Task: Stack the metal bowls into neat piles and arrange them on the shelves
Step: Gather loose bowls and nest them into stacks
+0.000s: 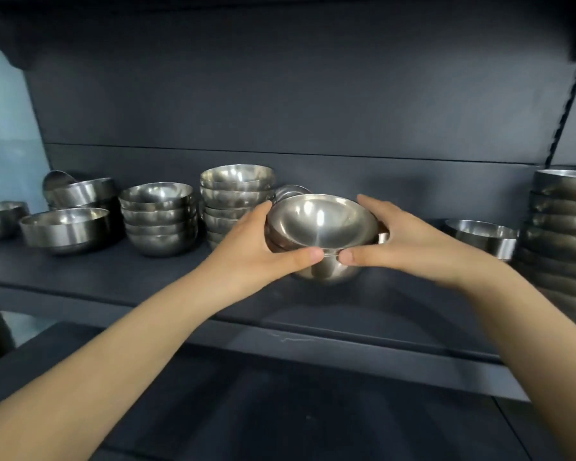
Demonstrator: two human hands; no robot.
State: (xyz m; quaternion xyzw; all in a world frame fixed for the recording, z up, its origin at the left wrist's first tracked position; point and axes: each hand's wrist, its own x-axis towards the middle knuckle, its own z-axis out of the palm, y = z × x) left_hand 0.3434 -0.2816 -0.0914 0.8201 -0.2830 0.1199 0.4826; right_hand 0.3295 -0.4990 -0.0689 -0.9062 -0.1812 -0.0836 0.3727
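nested bowl stack (pixel 318 227) over shelf (pixel 113 277) | my L hand (pixel 256 247) + R hand (pixel 403 244) both grasping it, thumbs in front

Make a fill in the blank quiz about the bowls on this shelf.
The left hand and right hand grip the bowl stack; their ____ nearly meet in front.
On the shelf, the tallest pile stands at the far ____.
The next-tallest pile stands to the ____ of the bowl stack.
Missing: thumbs, right, left.
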